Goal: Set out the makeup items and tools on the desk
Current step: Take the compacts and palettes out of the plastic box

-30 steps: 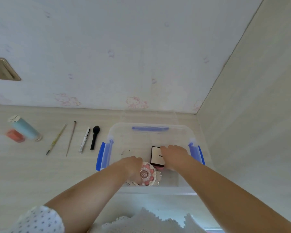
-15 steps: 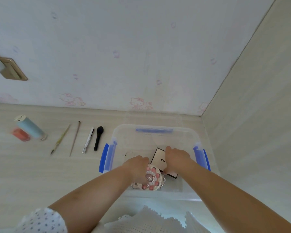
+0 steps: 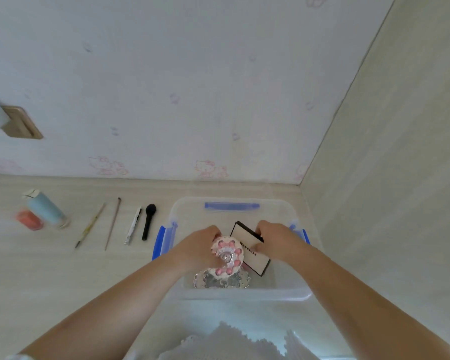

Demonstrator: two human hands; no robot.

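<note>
Your forearms are bare to the elbow. A white lacy knit garment (image 3: pixel 234 344) covers your front — scalloped edges.

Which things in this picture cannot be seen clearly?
- Head view: the left hand hides the near side of the pink round case.
- The right hand covers a corner of the black-edged palette; its print is too small.
- The orange item is blurred.

Left grip (image 3: pixel 198 245) and right grip (image 3: pixel 272 239) both curled, forearms outstretched
</note>
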